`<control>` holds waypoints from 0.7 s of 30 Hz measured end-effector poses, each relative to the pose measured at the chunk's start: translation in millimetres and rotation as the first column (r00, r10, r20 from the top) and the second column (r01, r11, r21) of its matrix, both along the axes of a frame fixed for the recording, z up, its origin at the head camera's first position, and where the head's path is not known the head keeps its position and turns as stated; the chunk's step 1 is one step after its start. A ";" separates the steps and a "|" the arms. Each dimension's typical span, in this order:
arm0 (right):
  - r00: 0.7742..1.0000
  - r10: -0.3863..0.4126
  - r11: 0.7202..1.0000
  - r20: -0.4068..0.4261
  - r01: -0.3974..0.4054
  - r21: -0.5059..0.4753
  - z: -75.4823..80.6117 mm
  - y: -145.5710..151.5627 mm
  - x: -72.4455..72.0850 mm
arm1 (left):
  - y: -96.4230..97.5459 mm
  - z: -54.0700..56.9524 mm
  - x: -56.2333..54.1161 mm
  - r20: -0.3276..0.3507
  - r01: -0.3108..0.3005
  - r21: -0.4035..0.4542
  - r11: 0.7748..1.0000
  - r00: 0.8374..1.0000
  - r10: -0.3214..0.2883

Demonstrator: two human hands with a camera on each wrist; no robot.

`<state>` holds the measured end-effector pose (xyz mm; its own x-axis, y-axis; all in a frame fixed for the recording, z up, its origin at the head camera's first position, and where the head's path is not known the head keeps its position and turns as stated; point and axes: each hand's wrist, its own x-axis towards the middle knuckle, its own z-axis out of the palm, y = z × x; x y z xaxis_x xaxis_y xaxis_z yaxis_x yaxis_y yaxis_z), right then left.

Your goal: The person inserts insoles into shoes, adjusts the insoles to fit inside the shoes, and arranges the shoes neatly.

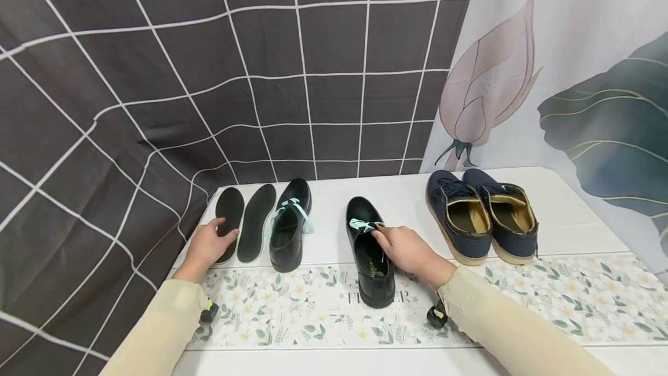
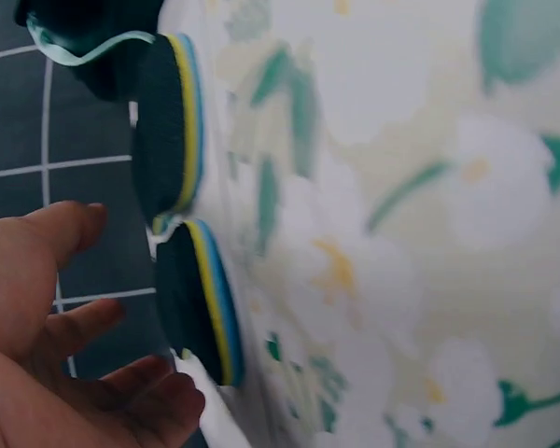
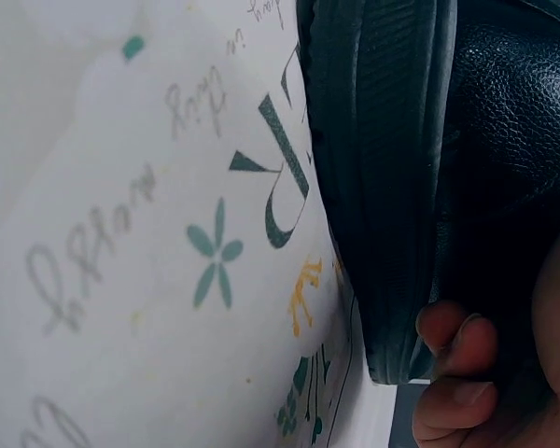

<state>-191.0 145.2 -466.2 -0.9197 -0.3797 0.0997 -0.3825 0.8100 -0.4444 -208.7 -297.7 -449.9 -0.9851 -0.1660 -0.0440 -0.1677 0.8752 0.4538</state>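
Over the leftmost black insole my left hand reaches from the left, fingers and thumb apart. In the left wrist view the insole's edge shows yellow and blue layers beside the loosely bent fingers. A second black insole lies just to its right. My right hand grips the right side of a black leather shoe with mint-green laces, thumb at the opening and fingers curled against the outer side. The shoe stands toe away on the table, its sole close to the cloth.
A matching black shoe with mint-green laces stands right of the insoles. Two navy shoes with tan linings stand at the back right. A floral strip crosses the white table; a dark grid curtain hangs behind.
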 end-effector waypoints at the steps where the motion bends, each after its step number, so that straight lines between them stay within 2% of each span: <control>1: 1.000 0.001 1.000 0.003 -0.001 0.000 0.2 0.0 0.0 | -1.3 -2.4 -0.5 0.012 0.007 -0.013 1.000 1.000 -0.007; 6: 1.000 -0.001 1.000 0.008 0.001 0.006 1.6 0.2 0.0 | -4.2 -10.6 -2.1 0.041 0.030 -0.079 0.996 0.999 -0.027; 10: 1.000 -0.011 1.000 0.006 0.011 0.017 1.7 -0.1 0.2 | -2.7 -14.3 -1.8 0.041 0.018 -0.141 0.990 0.999 -0.012; 21: 1.000 -0.012 1.000 -0.007 0.013 0.017 -0.1 -0.1 -0.5 | 2.0 -9.8 3.0 0.079 0.004 -0.216 0.976 0.997 0.014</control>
<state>-191.5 145.1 -466.2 -0.9238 -0.3699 0.0994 -0.3752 0.8222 -0.4281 -205.6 -295.7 -459.7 -0.9791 -0.1849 -0.0845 -0.2001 0.9500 0.2397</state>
